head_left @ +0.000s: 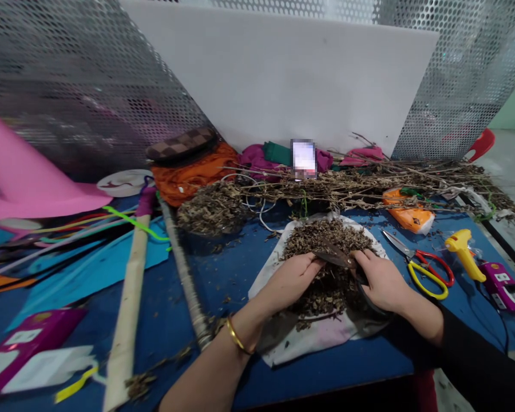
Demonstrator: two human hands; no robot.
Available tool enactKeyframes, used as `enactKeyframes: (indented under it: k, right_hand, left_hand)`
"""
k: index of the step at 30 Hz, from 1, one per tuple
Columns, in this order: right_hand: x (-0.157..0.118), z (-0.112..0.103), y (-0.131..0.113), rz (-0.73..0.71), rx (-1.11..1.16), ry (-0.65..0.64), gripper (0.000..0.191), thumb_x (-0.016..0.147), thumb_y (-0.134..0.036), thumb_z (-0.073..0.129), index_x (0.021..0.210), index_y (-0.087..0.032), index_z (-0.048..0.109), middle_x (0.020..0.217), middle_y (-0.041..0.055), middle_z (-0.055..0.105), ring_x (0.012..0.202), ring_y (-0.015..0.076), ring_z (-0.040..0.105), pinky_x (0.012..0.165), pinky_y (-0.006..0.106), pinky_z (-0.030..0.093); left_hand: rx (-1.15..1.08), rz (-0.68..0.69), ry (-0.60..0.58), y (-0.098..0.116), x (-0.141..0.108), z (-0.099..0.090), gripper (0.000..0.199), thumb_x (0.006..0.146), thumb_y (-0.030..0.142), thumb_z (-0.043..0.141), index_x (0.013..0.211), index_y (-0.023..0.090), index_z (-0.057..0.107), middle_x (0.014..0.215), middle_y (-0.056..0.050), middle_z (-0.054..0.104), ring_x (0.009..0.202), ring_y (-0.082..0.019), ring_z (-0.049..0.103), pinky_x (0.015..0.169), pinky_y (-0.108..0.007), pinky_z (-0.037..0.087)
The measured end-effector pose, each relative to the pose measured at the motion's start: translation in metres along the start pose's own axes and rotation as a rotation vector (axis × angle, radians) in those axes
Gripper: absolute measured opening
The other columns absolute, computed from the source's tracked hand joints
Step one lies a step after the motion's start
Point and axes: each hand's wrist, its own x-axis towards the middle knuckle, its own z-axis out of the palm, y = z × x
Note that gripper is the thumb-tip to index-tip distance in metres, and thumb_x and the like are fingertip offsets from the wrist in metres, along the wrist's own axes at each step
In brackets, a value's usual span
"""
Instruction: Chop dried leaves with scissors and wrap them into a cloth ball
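Note:
A white cloth [278, 343] lies on the blue table, with a heap of dry brown plant bits [326, 294] on it. Dark scissors [332, 258] are above the heap, their blades pointing left. My right hand [380, 280] is wrapped round the scissors' black handles near the pivot. Close to the blade tips is my left hand [294, 280], fingers pressed together at the left edge of the heap; what it pinches is too small to make out.
Red and yellow-handled scissors [427, 272], a yellow glue gun [466, 254] and a purple box [504, 286] lie right. Dry stalks [347, 191] and a lit phone [304, 158] are behind. Left are wooden poles [131, 297], a pink hat [30, 177] and an orange cloth [193, 171].

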Motion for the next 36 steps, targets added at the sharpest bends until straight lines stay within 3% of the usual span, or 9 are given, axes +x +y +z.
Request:
enactKeyframes:
  k: [8,14,21,25,33,36]
  right_hand:
    - [0.000,0.005,-0.001,0.024,0.001,-0.050,0.036,0.083,-0.025,0.048,0.118,-0.018,0.045,0.105,0.0083,0.059,0.089,0.0201,0.058,0.072,0.028,0.038]
    - [0.000,0.010,0.000,0.005,-0.010,-0.006,0.031,0.088,-0.027,0.044,0.118,-0.018,0.045,0.102,0.0078,0.059,0.087,0.0192,0.058,0.071,0.027,0.038]
    - [0.000,0.008,-0.003,0.016,-0.059,0.013,0.039,0.086,-0.029,0.047,0.123,-0.018,0.041,0.108,0.0089,0.055,0.088,0.0201,0.058,0.072,0.028,0.039]
    - [0.001,0.012,-0.003,0.017,-0.067,0.000,0.035,0.087,-0.028,0.047,0.120,-0.018,0.043,0.106,0.0088,0.057,0.087,0.0196,0.058,0.072,0.028,0.039]
    - [0.003,0.014,0.000,0.034,-0.078,-0.027,0.032,0.089,-0.025,0.045,0.120,-0.017,0.044,0.103,0.0087,0.059,0.087,0.0193,0.060,0.071,0.027,0.040]
    - [0.002,0.008,0.000,0.037,-0.049,-0.009,0.037,0.088,-0.028,0.047,0.123,-0.019,0.043,0.109,0.0082,0.057,0.092,0.0193,0.058,0.075,0.027,0.039]
  left_hand:
    - [-0.067,0.008,0.008,-0.003,0.000,-0.002,0.041,0.090,0.041,0.032,0.095,0.016,0.064,0.102,-0.009,0.070,0.095,-0.024,0.062,0.084,-0.033,0.047]
    - [-0.059,0.014,0.005,-0.003,0.000,-0.003,0.043,0.090,0.042,0.031,0.096,0.016,0.064,0.104,-0.009,0.070,0.096,-0.024,0.062,0.086,-0.034,0.046]
    - [-0.066,0.052,-0.033,-0.003,0.002,0.002,0.045,0.090,0.043,0.030,0.099,0.017,0.066,0.108,-0.008,0.070,0.101,-0.024,0.061,0.095,-0.035,0.043]
    - [-0.063,0.024,-0.011,-0.003,0.002,0.000,0.047,0.091,0.044,0.029,0.101,0.017,0.066,0.108,-0.009,0.070,0.098,-0.024,0.062,0.091,-0.035,0.044]
    - [-0.002,-0.005,-0.016,-0.006,0.002,-0.001,0.041,0.089,0.042,0.031,0.083,0.017,0.063,0.093,-0.009,0.070,0.087,-0.023,0.061,0.082,-0.034,0.046]
    - [-0.041,0.027,-0.003,-0.008,0.003,-0.002,0.041,0.090,0.043,0.031,0.086,0.017,0.063,0.095,-0.008,0.070,0.090,-0.023,0.061,0.086,-0.034,0.045]
